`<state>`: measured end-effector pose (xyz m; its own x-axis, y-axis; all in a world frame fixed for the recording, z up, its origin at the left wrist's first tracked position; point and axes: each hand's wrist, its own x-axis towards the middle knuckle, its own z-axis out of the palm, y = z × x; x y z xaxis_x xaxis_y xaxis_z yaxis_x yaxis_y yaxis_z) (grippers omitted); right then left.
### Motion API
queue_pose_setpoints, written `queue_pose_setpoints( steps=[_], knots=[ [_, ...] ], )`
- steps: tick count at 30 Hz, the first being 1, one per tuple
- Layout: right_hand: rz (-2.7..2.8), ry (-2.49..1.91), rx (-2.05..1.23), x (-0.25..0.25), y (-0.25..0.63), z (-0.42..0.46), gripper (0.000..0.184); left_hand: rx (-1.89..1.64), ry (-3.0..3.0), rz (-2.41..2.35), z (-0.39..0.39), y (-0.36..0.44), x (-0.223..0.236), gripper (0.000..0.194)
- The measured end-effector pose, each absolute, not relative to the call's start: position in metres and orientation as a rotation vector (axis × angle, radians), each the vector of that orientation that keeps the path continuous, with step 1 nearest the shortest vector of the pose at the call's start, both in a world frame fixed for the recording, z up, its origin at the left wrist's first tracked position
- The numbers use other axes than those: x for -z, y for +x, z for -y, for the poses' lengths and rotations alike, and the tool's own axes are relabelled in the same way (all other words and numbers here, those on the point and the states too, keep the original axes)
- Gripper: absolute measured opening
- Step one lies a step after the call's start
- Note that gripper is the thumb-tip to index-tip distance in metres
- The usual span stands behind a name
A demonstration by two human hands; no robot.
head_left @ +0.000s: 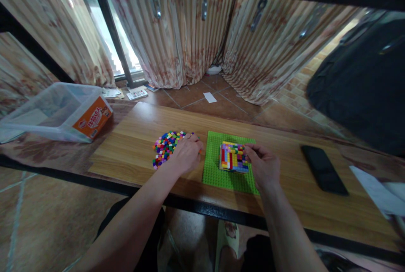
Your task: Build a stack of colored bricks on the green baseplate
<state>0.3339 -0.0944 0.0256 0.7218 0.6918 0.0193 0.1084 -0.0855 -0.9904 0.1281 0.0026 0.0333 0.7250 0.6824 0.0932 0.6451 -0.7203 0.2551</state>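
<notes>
A green studded baseplate (pixel 211 170) lies on the wooden board, and on it stands a block built from many-coloured toy bricks (pixel 232 158). My right hand (pixel 264 164) is at the right side of this block, thumb and fingers pinched together at its upper right edge. Whatever sits between those fingertips is too small to make out. To the left, my left hand (pixel 186 153) reaches over the right part of a pile of small loose bricks (pixel 164 145). Its fingers are curled downward, and the fingertips are partly hidden by the hand.
A clear plastic bin (pixel 57 111) with an orange label stands at the far left. On the right lie a black phone (pixel 324 170) and some white paper (pixel 370 187). The wooden board (pixel 133 137) runs along the table, whose dark front edge is near my knees.
</notes>
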Motion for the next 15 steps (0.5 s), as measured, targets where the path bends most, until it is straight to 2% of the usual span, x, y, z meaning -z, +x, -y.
queue_pose_setpoints(
  steps=[10,15],
  knots=[
    [0.675,-1.616,-0.543,-0.0246,0.3341,0.0949,0.023,-0.236,2.799,-1.065,0.0007,0.1360,-0.0329,0.015],
    [0.843,-1.658,-0.413,-0.0288,0.3296,0.0976,0.023,-0.395,2.685,-1.005,0.0025,0.1387,-0.0376,0.015]
  ],
)
